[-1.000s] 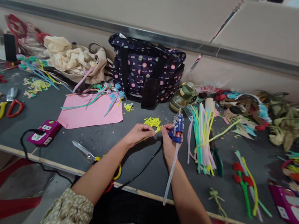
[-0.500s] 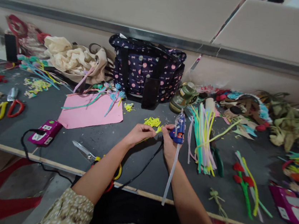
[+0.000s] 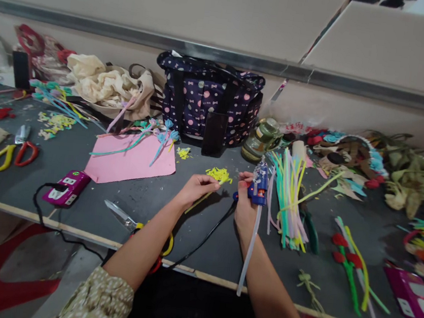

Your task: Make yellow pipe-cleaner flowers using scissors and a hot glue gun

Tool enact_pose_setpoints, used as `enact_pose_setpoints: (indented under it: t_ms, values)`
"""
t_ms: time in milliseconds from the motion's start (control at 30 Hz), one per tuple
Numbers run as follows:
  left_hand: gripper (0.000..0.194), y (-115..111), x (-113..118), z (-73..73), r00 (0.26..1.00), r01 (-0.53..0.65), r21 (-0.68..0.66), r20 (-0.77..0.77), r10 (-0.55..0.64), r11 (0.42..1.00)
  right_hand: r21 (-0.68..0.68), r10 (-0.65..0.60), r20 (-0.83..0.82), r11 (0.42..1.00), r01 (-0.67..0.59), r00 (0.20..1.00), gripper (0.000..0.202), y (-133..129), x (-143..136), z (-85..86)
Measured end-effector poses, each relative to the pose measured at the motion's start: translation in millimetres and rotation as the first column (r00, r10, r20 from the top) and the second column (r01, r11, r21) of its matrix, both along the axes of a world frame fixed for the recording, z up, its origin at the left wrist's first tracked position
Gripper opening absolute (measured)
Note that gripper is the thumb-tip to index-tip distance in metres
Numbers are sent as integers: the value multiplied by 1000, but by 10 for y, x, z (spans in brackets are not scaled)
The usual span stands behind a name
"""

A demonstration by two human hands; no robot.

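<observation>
My left hand (image 3: 198,189) pinches a thin yellow-green stem (image 3: 196,204) at mid-table. Its tip lies by my fingertips, in front of a small pile of yellow pieces (image 3: 218,173). To the right, my right hand (image 3: 244,198) is wrapped round a blue glue gun (image 3: 260,185), which points up and away with a long clear glue stick (image 3: 249,255) hanging from its back. The hands are apart. A black cord (image 3: 209,235) runs from the gun toward the table's front edge.
Scissors (image 3: 123,215) lie partly under my left forearm. A pipe-cleaner bundle (image 3: 287,198) is right of the glue gun. Behind are a dark patterned bag (image 3: 203,97), an upright phone (image 3: 215,134) and a green jar (image 3: 262,136). Pink paper (image 3: 131,162) and a purple box (image 3: 66,188) lie left.
My right hand has moved right with the glue gun, away from the yellow piece and my left hand. My left hand still holds the stem in nearly the same place.
</observation>
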State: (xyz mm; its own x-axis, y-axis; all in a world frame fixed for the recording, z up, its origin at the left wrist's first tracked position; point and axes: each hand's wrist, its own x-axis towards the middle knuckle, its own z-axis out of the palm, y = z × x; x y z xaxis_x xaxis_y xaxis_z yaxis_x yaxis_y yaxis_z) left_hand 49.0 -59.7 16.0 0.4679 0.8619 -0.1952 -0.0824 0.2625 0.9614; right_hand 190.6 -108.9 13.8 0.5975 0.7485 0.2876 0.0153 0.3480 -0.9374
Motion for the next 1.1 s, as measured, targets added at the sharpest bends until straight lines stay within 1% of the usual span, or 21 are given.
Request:
enact_pose_setpoints:
  t_ms: [67,133,233,333,400,433,500,567,667,800,900,1000,1100]
  values:
    - [31,16,-7,3,998,-61,12,15,61,998,-37,-4,-4,999,4,1000,25,-6,17,-27]
    - [32,29,-14,18,992,-123,28,36,122,992,-97,29,-7,995,-30,1000,31,-8,20,-51]
    - [32,40,-27,49,978,-198,32,79,195,980,-130,134,-31,982,-137,991,35,-16,1,-46]
    - [32,47,-45,70,961,-252,46,132,244,967,-122,246,-39,961,-249,969,36,-51,-38,13]
    - [31,51,-60,75,953,-278,62,144,267,959,-148,311,-10,940,-309,950,34,-89,-71,66]
    - [31,52,-67,76,950,-289,66,142,277,955,-173,324,12,932,-317,946,33,-108,-87,90]
    - [32,53,-77,79,945,-308,65,133,298,949,-225,298,60,934,-278,953,34,-139,-112,119]
    - [33,54,-81,82,938,-328,60,138,318,943,-230,275,75,940,-252,958,33,-154,-122,115]
    - [32,56,-82,83,927,-350,56,162,337,935,-202,297,49,938,-281,954,33,-159,-111,61]
    - [29,68,-87,68,909,-364,37,232,346,931,-247,396,54,895,-372,917,34,-167,-103,-28]
    - [30,75,-89,55,901,-362,21,262,345,932,-279,397,88,890,-360,913,32,-174,-127,-64]
    - [33,69,-84,50,907,-360,40,246,340,932,-292,382,105,895,-339,918,29,-174,-151,-72]
    - [31,57,-76,56,917,-350,64,228,328,935,-294,376,101,896,-334,921,29,-168,-156,-76]
